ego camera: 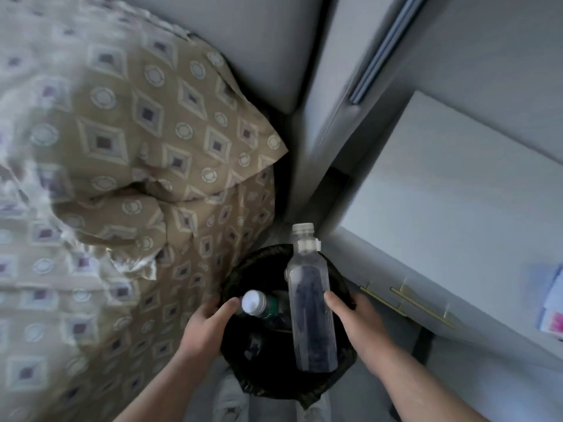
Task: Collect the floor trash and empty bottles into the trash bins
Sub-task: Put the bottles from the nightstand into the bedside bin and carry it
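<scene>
A clear bottle [310,300] is held over the trash bin [249,263] by the right hand [362,324], thumb clamped on its 3 o'clock side, while the bin's 9 o'clock rim is gripped by the curled left hand [204,327], a capped bottle [259,303] lying inside.

Right hand [358,321] grips clear, uncapped, empty plastic bottle [310,300] above round bin lined with black plastic bag [243,269]. Left hand [204,330] holds bin rim, thumb inside. White-capped, green-labelled bottle [259,303] lies in bin. Beige diamond-patterned quilt [122,147] at left; white cabinet [457,184] at right.
</scene>
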Demonstrator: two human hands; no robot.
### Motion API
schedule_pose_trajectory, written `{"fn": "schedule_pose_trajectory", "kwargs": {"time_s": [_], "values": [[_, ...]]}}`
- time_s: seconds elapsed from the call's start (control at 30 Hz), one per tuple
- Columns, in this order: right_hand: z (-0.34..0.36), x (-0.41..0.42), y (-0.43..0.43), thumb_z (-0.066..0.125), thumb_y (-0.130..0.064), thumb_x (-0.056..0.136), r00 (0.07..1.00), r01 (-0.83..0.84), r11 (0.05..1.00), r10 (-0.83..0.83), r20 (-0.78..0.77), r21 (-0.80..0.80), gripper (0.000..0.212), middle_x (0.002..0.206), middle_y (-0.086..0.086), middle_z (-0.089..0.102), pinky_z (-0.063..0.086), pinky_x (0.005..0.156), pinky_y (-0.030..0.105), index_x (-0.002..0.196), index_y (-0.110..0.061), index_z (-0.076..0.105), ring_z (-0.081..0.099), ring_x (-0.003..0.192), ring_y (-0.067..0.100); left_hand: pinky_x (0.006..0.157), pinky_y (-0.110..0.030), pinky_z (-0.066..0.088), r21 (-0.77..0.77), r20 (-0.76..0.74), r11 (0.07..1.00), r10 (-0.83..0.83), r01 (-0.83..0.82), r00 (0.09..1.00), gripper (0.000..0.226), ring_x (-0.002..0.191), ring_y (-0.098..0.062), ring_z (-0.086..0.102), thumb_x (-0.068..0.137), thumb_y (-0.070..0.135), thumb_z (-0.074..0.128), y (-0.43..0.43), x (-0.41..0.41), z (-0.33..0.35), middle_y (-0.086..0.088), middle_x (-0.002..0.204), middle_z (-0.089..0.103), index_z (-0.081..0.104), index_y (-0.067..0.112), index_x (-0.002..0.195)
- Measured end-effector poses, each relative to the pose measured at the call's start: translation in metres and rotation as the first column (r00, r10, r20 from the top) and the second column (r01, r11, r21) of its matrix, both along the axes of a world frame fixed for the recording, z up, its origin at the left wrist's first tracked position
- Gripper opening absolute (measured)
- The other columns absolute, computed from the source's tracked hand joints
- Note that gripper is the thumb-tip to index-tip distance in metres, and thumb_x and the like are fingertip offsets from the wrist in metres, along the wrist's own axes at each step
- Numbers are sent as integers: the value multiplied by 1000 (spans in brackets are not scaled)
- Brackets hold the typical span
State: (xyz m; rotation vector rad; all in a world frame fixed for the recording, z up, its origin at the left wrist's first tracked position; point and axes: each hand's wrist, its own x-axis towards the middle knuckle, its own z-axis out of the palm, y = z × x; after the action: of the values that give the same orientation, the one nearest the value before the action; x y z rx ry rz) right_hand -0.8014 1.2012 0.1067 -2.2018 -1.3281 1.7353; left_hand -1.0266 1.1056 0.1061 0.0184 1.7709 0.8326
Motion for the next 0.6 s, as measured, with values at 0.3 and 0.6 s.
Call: {"fn": "schedule_pose_trajectory", "kwargs": {"time_s": [0.3,0.6], "values": [[186,19,-18,55,-15,93,996,37,978,-52,68,205,19,99,-5,67,43,83,26,106,-21,67,61,97,13,64,-38,52,75,-84,996,-45,51,995,23,72,-28,60,92,-1,50,-20,-14,189,-13,84,66,66,15,96],[363,31,-61,53,-12,92,985,144,915,-170,36,376,22,99,0,69,44,76,23,107,-14,69,62,91,13,45,-29,53,236,-146,928,-261,290,954,22,58,-15,65,95,4,49,-22,-21,364,-7,86,64,63,18,104]]}}
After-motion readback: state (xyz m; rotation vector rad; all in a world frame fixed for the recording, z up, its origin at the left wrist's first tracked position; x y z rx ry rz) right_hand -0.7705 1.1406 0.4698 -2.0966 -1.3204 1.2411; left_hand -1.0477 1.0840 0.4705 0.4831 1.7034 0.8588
